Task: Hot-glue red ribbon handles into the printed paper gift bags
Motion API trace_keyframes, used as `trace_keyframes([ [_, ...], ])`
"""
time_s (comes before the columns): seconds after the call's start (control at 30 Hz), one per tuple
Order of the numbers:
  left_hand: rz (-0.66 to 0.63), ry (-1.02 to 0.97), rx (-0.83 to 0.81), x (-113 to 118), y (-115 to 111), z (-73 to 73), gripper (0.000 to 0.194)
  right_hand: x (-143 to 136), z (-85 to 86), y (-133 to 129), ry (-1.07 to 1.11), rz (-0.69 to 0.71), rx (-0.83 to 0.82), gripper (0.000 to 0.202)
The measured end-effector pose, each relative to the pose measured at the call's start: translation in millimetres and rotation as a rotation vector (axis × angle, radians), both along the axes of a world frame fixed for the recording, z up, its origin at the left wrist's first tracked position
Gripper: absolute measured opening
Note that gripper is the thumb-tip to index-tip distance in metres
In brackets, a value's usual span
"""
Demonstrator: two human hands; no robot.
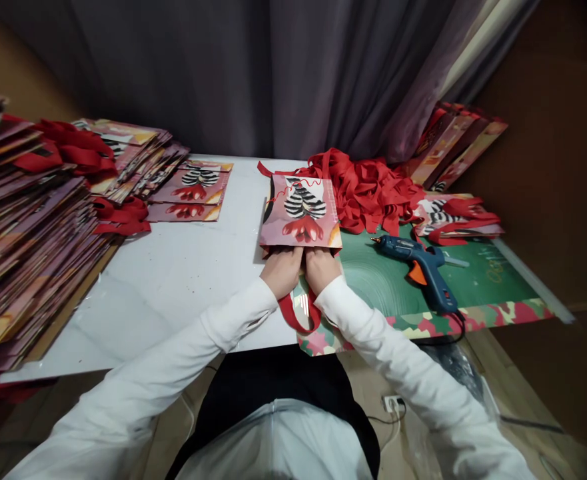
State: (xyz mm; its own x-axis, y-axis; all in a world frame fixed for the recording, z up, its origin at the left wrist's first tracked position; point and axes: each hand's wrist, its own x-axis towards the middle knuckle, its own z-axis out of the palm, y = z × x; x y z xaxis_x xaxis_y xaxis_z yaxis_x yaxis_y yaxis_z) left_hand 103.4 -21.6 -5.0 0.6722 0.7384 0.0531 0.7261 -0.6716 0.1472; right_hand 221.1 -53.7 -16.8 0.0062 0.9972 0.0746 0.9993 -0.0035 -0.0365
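Note:
A printed paper gift bag (306, 210) with a zebra-stripe and red flower picture lies in front of me, its mouth facing my body. Both my left hand (282, 270) and my right hand (322, 268) reach into that mouth side by side, so their fingers are hidden and I cannot see what they grip inside. A red ribbon handle (299, 325) loops down below my wrists. Thin red string lies over the far part of the bag. Just behind it is a heap of loose red ribbons (368, 190).
A blue glue gun (423, 267) lies on the green mat (498, 277) at right, its cord running off the front edge. Tall stacks of flat bags (38, 247) fill the left. Flat bags (193, 193) overlap on the white table (183, 280). Finished-looking bags (456, 217) sit at right.

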Motion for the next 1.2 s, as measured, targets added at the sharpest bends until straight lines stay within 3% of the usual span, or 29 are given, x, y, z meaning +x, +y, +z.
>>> trace_keyframes([
  [0.33, 0.049, 0.065, -0.050, -16.2, 0.8, 1.2, 0.038, 12.4, 20.9, -17.5, -0.040, -0.051, -0.149, 0.048],
  [0.53, 0.104, 0.094, -0.020, -22.4, 1.2, -1.0, 0.042, 28.3, 10.6, -18.3, -0.079, -0.053, -0.156, 0.048],
  [0.77, 0.088, 0.113, 0.061, -37.3, 8.2, -0.7, 0.039, 43.0, -3.1, -20.7, -0.101, 0.010, -0.054, 0.041],
  [1.0, -0.109, 0.089, 0.162, -45.8, 15.3, 5.5, 0.038, 39.1, -4.4, -22.3, -0.133, 0.033, 0.090, 0.035],
  [1.2, -0.243, -0.017, 0.540, -45.6, 15.6, 8.1, 0.028, 33.1, -3.4, -19.7, -0.196, 0.088, 0.447, 0.035],
])
